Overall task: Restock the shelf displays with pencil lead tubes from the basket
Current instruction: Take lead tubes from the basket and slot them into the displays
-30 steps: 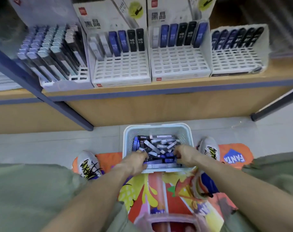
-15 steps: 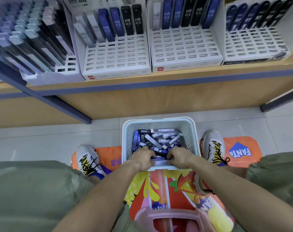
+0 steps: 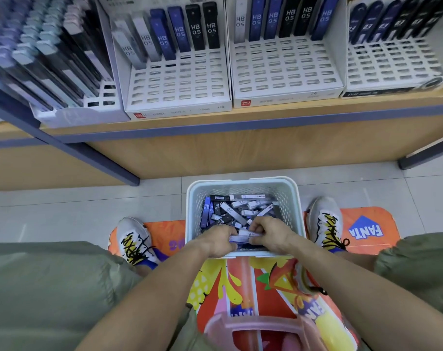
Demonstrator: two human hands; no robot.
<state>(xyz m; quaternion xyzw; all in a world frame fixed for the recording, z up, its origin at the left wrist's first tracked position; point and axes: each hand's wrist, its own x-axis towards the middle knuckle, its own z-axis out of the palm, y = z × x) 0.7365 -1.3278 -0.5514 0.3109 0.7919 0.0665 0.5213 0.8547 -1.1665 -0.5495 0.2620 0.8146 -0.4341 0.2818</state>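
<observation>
A pale blue basket (image 3: 193,198) stands on the floor between my feet, filled with several pencil lead tubes (image 3: 238,207) in white, blue and black. Both hands are inside it at the near edge. My left hand (image 3: 219,240) and my right hand (image 3: 272,233) together pinch a few white lead tubes (image 3: 245,236) between them. Above, on the wooden shelf (image 3: 240,115), stand white slotted display boxes: one left of centre (image 3: 177,84), one in the middle (image 3: 286,72) and one on the right (image 3: 392,64), each with a back row of tubes.
A fuller display (image 3: 63,59) of grey and blue tubes stands at the shelf's left. A dark blue shelf post (image 3: 88,153) slants down to the floor. My shoes (image 3: 134,239) rest on a colourful orange mat (image 3: 367,229). A pink stool edge (image 3: 253,325) shows below.
The view has tilted down and closer. Both hands have drawn together at the basket's near edge and now hold white tubes between them.
</observation>
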